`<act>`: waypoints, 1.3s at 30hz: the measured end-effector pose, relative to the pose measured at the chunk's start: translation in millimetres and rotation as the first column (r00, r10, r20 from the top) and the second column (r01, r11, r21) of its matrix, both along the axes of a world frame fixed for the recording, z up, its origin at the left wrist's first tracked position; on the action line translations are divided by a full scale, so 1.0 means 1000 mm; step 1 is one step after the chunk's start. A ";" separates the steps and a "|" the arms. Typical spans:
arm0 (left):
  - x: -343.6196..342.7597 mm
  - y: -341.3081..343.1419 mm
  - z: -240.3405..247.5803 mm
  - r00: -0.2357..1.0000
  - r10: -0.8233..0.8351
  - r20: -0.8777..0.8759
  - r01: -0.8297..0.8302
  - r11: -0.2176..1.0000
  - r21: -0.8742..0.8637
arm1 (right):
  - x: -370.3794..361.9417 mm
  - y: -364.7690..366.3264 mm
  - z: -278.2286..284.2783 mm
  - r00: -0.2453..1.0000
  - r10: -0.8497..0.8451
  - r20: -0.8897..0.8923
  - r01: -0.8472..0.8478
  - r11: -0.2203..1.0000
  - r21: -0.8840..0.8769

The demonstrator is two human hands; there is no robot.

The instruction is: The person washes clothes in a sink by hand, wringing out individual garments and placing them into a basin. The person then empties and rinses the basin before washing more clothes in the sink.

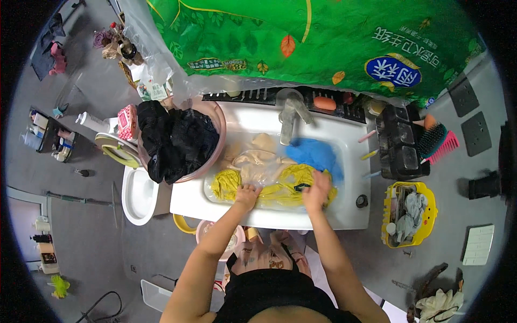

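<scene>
Wet yellow cloth, apparently a garment (277, 195), lies spread across the front of the white washbasin (353, 207), in shallow water. My left hand (247, 197) is closed on it where it narrows, near the basin's front rim. Over its right part is my right hand (317, 189), smeared by motion, so its fingers' grip does not show. A small dark patch shows on the yellow cloth beside that hand. Behind it, a beige cloth (258, 159) lies in the water, partly under the surface. Bunched blue cloth (315, 154) sits at the back right of the basin.
The metal faucet (291, 121) reaches over the basin's back. A pink tub (218, 121) of black clothes (177, 140) rests on its left. Orange soap (325, 103) lies on the back ledge. Right stand a black organizer (401, 142) and a yellow basket (432, 215). A green package (323, 43) hangs over the back.
</scene>
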State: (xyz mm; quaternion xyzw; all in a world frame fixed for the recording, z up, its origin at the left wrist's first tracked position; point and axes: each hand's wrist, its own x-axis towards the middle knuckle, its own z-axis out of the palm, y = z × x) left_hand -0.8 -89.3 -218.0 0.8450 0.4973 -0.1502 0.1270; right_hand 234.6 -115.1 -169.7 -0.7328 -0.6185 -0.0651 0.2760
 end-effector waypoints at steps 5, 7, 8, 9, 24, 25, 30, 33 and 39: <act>-0.013 0.001 -0.008 0.998 0.021 -0.056 -0.031 0.983 -0.180 | -0.070 0.022 -0.055 0.717 0.650 -0.253 -0.696 0.643 -0.320; -0.050 -0.024 -0.003 0.979 0.151 0.137 -0.146 0.988 -0.049 | -0.109 0.018 -0.056 0.705 0.643 -0.299 -0.600 0.317 -0.735; -0.050 -0.030 0.011 0.969 0.177 0.174 -0.171 0.984 -0.050 | -0.107 0.021 -0.094 0.764 0.482 -0.429 -0.598 0.279 -0.751; -0.023 -0.024 0.020 0.969 0.132 0.208 -0.126 0.991 -0.042 | -0.076 0.026 -0.152 0.844 0.423 -0.330 -0.505 0.419 -0.754; 0.044 -0.014 0.081 -0.128 0.938 -0.321 0.656 -0.163 -0.737 | -0.082 0.081 0.118 0.834 0.539 0.117 -0.391 0.727 -0.564; 0.054 -0.004 0.095 -0.221 0.902 -0.372 0.740 -0.093 -0.666 | -0.084 0.077 0.138 0.834 0.546 0.079 -0.466 0.773 -0.430; 0.054 0.023 0.063 -0.626 0.729 -0.277 0.718 0.401 -0.569 | -0.090 0.053 0.152 0.851 0.513 -0.110 -0.523 0.812 -0.258; 0.047 0.035 0.032 -0.660 0.599 -0.453 0.716 0.318 -0.621 | -0.082 0.030 0.126 0.799 0.522 -0.298 -0.582 0.796 -0.167; 0.060 0.030 0.025 -0.548 0.692 -0.469 0.781 0.224 -0.583 | -0.009 0.021 0.056 0.415 -0.368 -0.832 -0.386 0.757 -0.527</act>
